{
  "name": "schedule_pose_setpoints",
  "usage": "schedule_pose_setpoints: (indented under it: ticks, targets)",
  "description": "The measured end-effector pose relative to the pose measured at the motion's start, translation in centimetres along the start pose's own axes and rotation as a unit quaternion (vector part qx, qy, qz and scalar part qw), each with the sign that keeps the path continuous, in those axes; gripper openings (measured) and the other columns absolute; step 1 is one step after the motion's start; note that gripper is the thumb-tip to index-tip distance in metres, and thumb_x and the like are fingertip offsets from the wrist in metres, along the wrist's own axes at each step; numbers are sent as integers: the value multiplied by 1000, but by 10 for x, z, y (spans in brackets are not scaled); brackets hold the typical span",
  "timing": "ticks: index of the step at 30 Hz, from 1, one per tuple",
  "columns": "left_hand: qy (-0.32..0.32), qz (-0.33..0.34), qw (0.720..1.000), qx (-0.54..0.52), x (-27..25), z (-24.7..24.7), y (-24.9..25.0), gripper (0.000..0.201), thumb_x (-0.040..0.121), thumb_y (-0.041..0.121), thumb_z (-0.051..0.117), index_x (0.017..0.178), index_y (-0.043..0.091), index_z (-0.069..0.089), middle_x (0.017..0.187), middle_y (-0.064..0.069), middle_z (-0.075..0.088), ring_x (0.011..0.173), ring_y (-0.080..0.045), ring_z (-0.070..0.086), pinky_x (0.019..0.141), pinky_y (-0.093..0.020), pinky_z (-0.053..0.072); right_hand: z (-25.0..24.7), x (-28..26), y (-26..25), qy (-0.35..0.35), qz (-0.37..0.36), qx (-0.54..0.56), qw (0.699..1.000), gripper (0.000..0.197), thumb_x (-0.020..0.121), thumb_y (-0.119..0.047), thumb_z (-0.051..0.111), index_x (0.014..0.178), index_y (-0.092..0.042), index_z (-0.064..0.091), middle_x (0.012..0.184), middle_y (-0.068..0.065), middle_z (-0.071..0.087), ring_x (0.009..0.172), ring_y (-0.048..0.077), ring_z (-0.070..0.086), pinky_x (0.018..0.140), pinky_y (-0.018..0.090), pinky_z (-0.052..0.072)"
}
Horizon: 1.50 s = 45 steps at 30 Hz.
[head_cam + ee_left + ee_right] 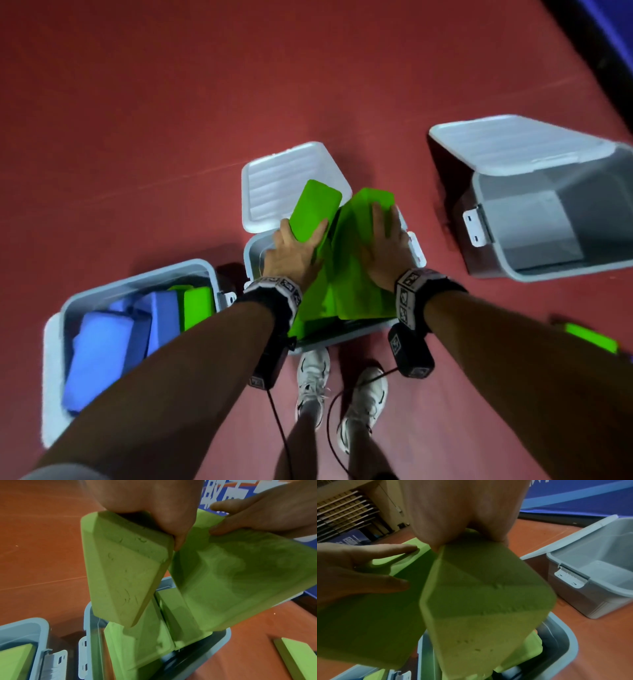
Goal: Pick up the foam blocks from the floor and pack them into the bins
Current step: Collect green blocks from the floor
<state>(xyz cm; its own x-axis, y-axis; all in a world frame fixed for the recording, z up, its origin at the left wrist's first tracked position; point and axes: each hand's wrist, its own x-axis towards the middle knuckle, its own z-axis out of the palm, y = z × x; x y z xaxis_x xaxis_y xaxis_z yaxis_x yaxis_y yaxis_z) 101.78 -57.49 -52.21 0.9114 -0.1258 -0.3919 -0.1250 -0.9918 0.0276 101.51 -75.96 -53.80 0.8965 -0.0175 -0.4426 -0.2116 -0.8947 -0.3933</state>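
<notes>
In the head view my left hand (297, 247) grips one end of a green foam block (315, 209), which tilts up and away over the middle bin (251, 255). Beside it my right hand (384, 240) holds a second green block (359, 260), whose lower end reaches into that bin. The two blocks touch along their inner edges. In the left wrist view the left hand's block (123, 574) hangs above more green blocks (137, 642) standing in the bin (87, 615). The right wrist view shows my right hand (462, 520) clamped on its block (479, 601).
A left bin (137, 279) holds blue and green blocks. An empty bin (548, 270) stands at the right with its lid (513, 144) open. The middle bin's white lid (274, 181) lies open behind it. One green block (591, 337) lies on the red floor at the right. My shoes (313, 380) are just behind the middle bin.
</notes>
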Motion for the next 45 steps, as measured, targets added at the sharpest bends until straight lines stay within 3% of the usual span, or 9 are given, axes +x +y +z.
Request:
schedule_pose_setpoints:
  ticks: [5,14,19,22,26,29,33,36,45]
  targets:
    - [-8,32,999,25,17,42,-15,81,93,39,58,153,47,4,152,-29,9,134,-45,27,97,-54,42,41,23,18,-46,-18,60,997,79,101,-37,43,153,-21,-15,159,17,-19,147,41,-3,117,50,11]
    - [-111,41,993,27,41,105,-7,93,90,45,63,153,43,-5,155,-32,-5,143,-46,12,104,-58,40,94,54,45,-92,20,57,994,74,101,-39,41,154,-26,-9,161,10,-17,146,42,5,114,55,19]
    - [-118,27,992,-44,50,118,-15,112,77,60,70,153,39,-10,157,-18,2,141,-38,17,107,-52,39,102,61,51,-84,27,57,994,75,101,-39,44,155,-24,-5,161,12,-15,144,45,12,114,52,22]
    - [-119,35,981,-146,60,120,-25,120,73,57,76,154,37,-11,158,-7,10,142,-31,19,106,-51,40,104,65,58,-67,36,51,996,80,97,-33,54,156,-24,1,162,14,-6,142,42,22,112,51,30]
    - [-188,-49,958,-210,68,131,-29,131,64,61,81,147,51,-20,161,-4,-22,149,-38,-7,113,-65,23,109,68,67,-52,77,58,994,82,94,-37,57,155,-35,1,161,16,3,137,44,32,107,53,36]
    - [-217,-101,929,-283,68,144,-29,134,63,56,84,148,48,-19,157,-11,-33,147,-45,-13,116,-63,14,112,70,72,-53,111,67,990,81,95,-40,53,152,-43,-5,159,16,6,135,43,34,104,54,40]
    - [-215,-124,908,-337,64,154,-23,133,64,47,87,146,53,-18,158,-10,-30,147,-43,-11,115,-61,17,111,70,78,-61,142,105,982,81,96,-41,50,153,-39,-8,153,10,21,105,32,55,82,41,51]
    - [-211,-137,916,-313,62,155,-13,131,67,49,85,146,52,-20,160,-9,-26,148,-42,-9,112,-66,21,112,68,78,-66,157,124,978,82,97,-41,50,152,-38,-10,151,6,24,87,22,51,68,32,45]
    - [-178,-133,909,-352,50,160,-35,122,79,43,77,152,35,-20,163,-10,-13,149,-39,2,117,-57,19,113,72,75,-59,145,165,974,80,97,-34,53,156,-25,-1,153,11,28,127,35,46,96,35,42]
